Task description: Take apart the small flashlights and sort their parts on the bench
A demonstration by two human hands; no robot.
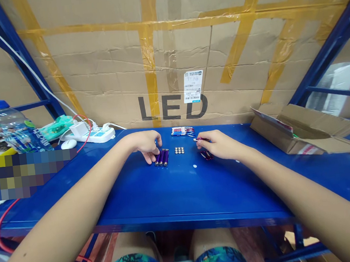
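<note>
My left hand (147, 145) is at the left of a row of purple metal tubes (162, 157) lying side by side on the blue table (181, 193). Its fingers are bent and apart, with the tips at the leftmost tube; whether they touch it I cannot tell. Between my hands sits a small block of round, silvery-gold pieces (179, 150) like button cells. My right hand (215, 143) pinches a slim dark red tube (198, 139) with a silvery end, pointing left. Below that hand lie several dark red pieces (207, 155), partly covered by it.
Behind the round pieces lies a bundle of red, blue and silver pen-like tubes (181, 131). An open cardboard box (300, 134) stands at right. At left are a power strip (97, 134), a white mouse (69, 144), a water bottle (13, 127) and a red cable (3, 226). Taped cardboard (109, 71) backs the table.
</note>
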